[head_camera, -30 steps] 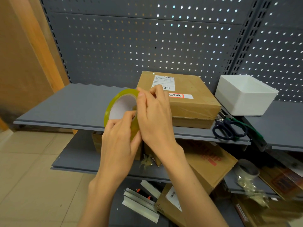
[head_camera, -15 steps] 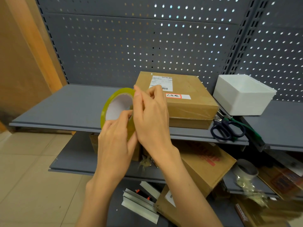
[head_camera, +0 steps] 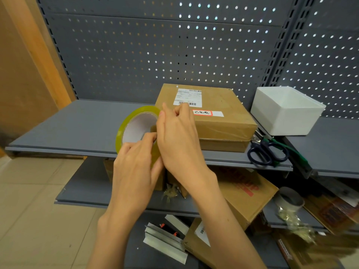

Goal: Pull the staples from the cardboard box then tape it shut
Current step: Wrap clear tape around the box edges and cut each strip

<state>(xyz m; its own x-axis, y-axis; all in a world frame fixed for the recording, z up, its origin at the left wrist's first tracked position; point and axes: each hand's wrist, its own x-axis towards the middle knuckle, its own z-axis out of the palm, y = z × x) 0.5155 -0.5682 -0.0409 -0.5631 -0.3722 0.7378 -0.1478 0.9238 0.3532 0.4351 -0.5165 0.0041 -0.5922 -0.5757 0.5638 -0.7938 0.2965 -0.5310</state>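
Holding a roll of yellowish clear packing tape point(head_camera: 124, 131) upright in front of the upper grey shelf point(head_camera: 77, 125), roll edge-on toward the right, white core facing the camera. Left hand point(head_camera: 134, 169) gripping the roll from below, fingers curled over the lower rim and into the core, thumb along the outer band. Right hand point(head_camera: 178, 138) pressed against the roll's right side, fingers curled, thumb and fingertips pinching at the top edge of the tape band; whether a loose tape end sits between them cannot be told. Flat cardboard box point(head_camera: 217, 113) lying on the upper shelf just behind the hands, closed, white shipping label point(head_camera: 187, 98) on top and a small red-bordered sticker point(head_camera: 203, 113) beside it, clear film over the front corner; staples too small to make out. White open-topped bin point(head_camera: 285, 111) just right of the box. Dark-handled scissors point(head_camera: 266, 150) lying at the shelf's front edge, right of the box, with a green-handled tool point(head_camera: 285, 150) crossing them. Lower shelves holding more cardboard boxes point(head_camera: 246, 193), another tape roll point(head_camera: 289, 200) and crumpled clear film. Perforated grey back panel point(head_camera: 155, 45) behind everything.
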